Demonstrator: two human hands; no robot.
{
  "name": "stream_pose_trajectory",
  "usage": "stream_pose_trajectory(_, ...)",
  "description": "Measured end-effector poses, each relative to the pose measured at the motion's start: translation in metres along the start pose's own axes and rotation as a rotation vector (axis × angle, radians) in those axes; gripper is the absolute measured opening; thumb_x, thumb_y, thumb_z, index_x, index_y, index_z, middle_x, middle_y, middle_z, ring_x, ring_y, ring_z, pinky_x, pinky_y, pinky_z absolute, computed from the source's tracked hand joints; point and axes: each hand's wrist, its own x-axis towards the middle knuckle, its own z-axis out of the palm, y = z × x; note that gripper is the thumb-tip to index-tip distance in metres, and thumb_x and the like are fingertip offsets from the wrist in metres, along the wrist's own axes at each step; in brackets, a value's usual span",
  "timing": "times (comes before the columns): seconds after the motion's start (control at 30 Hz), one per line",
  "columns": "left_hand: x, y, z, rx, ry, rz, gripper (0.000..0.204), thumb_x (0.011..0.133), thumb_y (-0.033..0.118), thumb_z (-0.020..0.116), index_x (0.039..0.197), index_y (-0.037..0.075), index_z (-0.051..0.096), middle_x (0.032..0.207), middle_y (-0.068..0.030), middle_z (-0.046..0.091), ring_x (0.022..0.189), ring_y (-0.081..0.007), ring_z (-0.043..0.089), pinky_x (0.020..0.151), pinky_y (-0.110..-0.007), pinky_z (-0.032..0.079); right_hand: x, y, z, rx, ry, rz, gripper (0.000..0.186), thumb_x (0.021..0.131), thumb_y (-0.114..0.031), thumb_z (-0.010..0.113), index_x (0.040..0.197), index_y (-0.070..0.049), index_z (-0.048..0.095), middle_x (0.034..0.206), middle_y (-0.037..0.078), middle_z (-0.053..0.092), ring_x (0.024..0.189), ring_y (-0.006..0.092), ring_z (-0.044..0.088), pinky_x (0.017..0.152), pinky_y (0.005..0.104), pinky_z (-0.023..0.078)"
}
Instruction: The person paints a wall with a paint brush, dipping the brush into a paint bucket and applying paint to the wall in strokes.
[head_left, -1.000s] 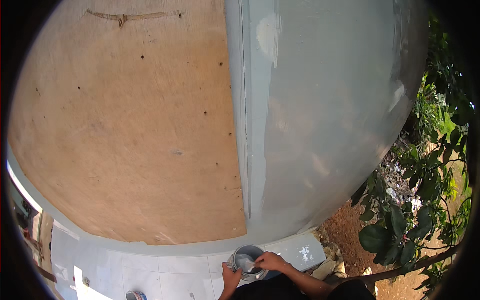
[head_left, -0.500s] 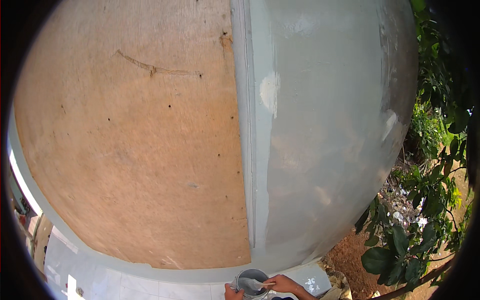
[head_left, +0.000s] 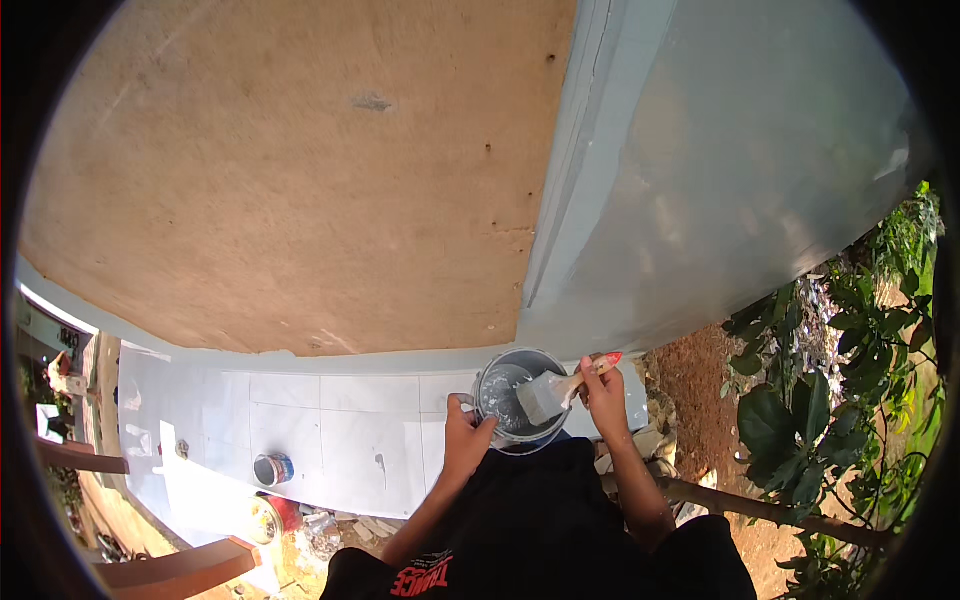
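My left hand (head_left: pixel 467 440) grips the left rim of a grey paint bucket (head_left: pixel 500 380), its thumb over the edge. Inside, the bucket has grey paint with pale smears on the wall. My right hand (head_left: pixel 606 402) is closed around the handle of a wide paintbrush (head_left: pixel 546 398), whose red end sticks out past the fingers. The brush's paint-coated bristles lie over the bucket's opening; I cannot tell whether they touch the paint.
Ahead stands a wall with a large plywood panel (head_left: pixel 300 200) and a grey-green painted surface (head_left: pixel 740 150). A small open can (head_left: pixel 270 469) sits on the white tiled floor (head_left: pixel 350 440), left. Leafy branches (head_left: pixel 790 420) and bare soil (head_left: pixel 690 390) lie to the right.
The view has tipped downward, so the bucket, both hands and my forearms show more fully. My left hand still holds the bucket and my right hand the paintbrush.
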Motion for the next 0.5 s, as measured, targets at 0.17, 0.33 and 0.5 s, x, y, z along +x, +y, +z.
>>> stream_pose_trajectory(0.17, -0.001, 0.008, 0.003, -0.085, 0.022, -0.035, 0.04, 0.082, -0.007, 0.058, 0.109, 0.002, 0.031, 0.078, -0.0149, 0.064, 0.063, -0.0142, 0.062, 0.052, -0.027, 0.051, 0.003, 0.007, -0.006, 0.139, -0.075, 0.023, 0.023, 0.1, -0.023, 0.052, 0.085, -0.005, 0.053, 0.067, 0.0, 0.052, 0.055, 0.0068, 0.05, 0.046, 0.023, 0.04)
stream_pose_trajectory(0.33, -0.001, 0.008, 0.006, -0.075, 0.04, -0.003, 0.041, 0.082, -0.007, 0.058, 0.111, 0.003, 0.03, 0.078, -0.0153, 0.064, 0.061, -0.0141, 0.062, 0.051, -0.027, 0.051, 0.002, 0.0, -0.027, 0.176, -0.103, 0.048, 0.021, 0.097, -0.019, 0.056, 0.088, 0.0, 0.053, 0.076, 0.01, 0.06, 0.067, 0.0173, 0.063, 0.064, 0.0304, 0.054)
stream_pose_trajectory(0.5, 0.003, 0.012, 0.012, -0.124, 0.023, 0.004, 0.041, 0.081, -0.007, 0.059, 0.109, 0.004, 0.031, 0.077, -0.0148, 0.064, 0.06, -0.0139, 0.061, 0.05, -0.025, 0.049, 0.002, -0.04, -0.046, 0.282, -0.07, -0.06, 0.015, 0.091, -0.012, 0.062, 0.091, 0.001, 0.056, 0.082, 0.011, 0.061, 0.07, 0.0183, 0.062, 0.068, 0.0332, 0.054)
